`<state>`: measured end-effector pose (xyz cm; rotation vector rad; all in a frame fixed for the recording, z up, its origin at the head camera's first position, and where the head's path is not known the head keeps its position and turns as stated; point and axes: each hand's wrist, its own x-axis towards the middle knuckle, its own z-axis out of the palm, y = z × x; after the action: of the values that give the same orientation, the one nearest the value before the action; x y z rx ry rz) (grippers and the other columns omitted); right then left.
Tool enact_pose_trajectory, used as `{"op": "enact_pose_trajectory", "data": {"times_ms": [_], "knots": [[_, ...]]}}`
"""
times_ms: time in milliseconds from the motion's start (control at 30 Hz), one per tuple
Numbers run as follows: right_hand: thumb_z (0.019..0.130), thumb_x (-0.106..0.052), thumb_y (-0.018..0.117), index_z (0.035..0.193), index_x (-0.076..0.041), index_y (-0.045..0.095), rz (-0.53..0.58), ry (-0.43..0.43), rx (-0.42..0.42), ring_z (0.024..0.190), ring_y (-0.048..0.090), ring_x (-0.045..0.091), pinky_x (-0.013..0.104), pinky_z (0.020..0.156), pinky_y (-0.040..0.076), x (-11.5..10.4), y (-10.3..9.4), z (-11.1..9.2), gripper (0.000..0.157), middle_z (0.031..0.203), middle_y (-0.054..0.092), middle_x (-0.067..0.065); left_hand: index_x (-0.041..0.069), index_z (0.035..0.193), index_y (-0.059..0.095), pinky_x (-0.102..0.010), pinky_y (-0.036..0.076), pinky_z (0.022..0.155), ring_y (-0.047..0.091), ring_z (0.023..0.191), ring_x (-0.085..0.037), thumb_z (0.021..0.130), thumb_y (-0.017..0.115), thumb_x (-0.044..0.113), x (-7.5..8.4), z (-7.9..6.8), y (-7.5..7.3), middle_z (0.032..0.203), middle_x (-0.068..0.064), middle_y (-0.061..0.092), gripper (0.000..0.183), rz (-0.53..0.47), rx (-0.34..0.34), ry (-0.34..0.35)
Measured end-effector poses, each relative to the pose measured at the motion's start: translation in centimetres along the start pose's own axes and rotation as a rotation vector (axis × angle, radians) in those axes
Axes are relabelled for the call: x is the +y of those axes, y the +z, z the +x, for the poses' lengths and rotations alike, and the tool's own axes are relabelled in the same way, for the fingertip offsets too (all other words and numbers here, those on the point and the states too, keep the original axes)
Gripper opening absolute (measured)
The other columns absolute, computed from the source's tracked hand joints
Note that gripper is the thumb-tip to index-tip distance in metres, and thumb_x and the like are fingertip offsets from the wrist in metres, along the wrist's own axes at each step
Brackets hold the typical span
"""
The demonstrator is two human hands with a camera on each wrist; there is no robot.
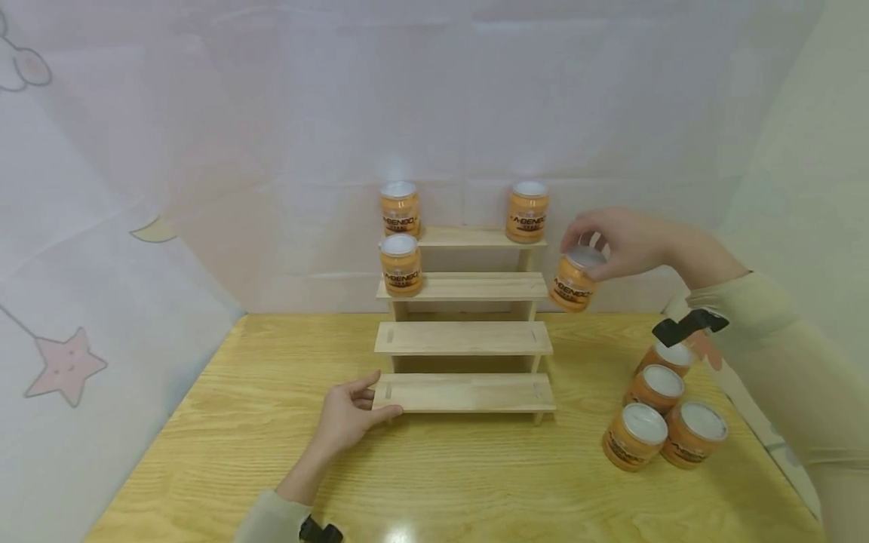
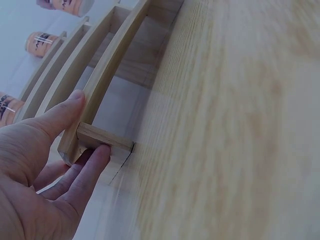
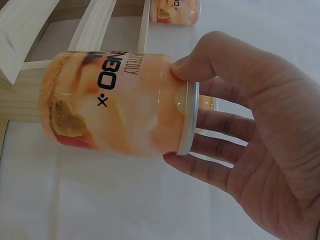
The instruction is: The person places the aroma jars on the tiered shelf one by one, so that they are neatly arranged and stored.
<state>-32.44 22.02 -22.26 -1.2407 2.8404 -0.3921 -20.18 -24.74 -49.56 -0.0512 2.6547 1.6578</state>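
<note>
My right hand [image 1: 627, 240] grips an orange can [image 1: 572, 288] by its pale-lidded top, thumb on one side and fingers on the other. The can hangs slightly tilted in the air, just right of the second-highest step of a wooden tiered shelf [image 1: 465, 392]. In the right wrist view the can [image 3: 115, 102] lies sideways across the picture, its printed label showing. My left hand [image 1: 346, 418] holds the left end of the lowest step, thumb on top and fingers beneath, as the left wrist view shows. Two cans stand on the top step, one [image 1: 527, 213] at its right end; another can [image 1: 401, 265] stands at the left of the second-highest step.
Several more orange cans [image 1: 634, 437] stand grouped on the wooden table [image 1: 271, 392], right of the shelf and below my right forearm. A pale cloth backdrop [image 1: 326, 113] hangs close behind the shelf and along both sides.
</note>
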Motion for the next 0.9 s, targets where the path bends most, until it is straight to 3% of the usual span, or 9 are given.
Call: {"op": "enact_pose_trajectory", "data": {"times_ms": [300, 533, 900], "knots": [[0.084, -0.001, 0.080, 0.117, -0.013, 0.072, -0.016, -0.048, 0.018, 0.107, 0.065, 0.023, 0.050, 0.090, 0.062, -0.7, 0.1, 1.5, 0.035, 0.126, 0.070, 0.006, 0.009, 0.152, 0.059, -0.022, 0.058, 0.074, 0.069, 0.100, -0.019, 0.078, 0.098, 0.034, 0.0, -0.1, -0.1, 0.135, -0.016, 0.067, 0.087, 0.009, -0.003, 0.013], [0.084, -0.003, 0.079, 0.116, -0.010, 0.072, -0.031, -0.059, 0.018, 0.108, 0.066, 0.025, 0.052, 0.092, 0.061, -0.8, 0.2, 2.9, 0.034, 0.125, 0.070, 0.007, 0.010, 0.152, 0.059, -0.022, 0.058, 0.076, 0.068, 0.101, -0.019, 0.078, 0.098, 0.035, -0.2, 0.1, -0.1, 0.128, -0.015, 0.068, 0.087, 0.019, -0.002, 0.011], [0.083, -0.004, 0.080, 0.116, -0.011, 0.073, -0.052, -0.037, -0.006, 0.111, 0.067, 0.026, 0.052, 0.097, 0.061, -0.9, 0.8, 4.8, 0.035, 0.123, 0.071, 0.007, 0.009, 0.151, 0.059, -0.022, 0.058, 0.076, 0.068, 0.102, -0.019, 0.077, 0.098, 0.035, 0.0, -0.1, 0.0, 0.130, -0.015, 0.068, 0.087, 0.012, 0.005, 0.003]]}}
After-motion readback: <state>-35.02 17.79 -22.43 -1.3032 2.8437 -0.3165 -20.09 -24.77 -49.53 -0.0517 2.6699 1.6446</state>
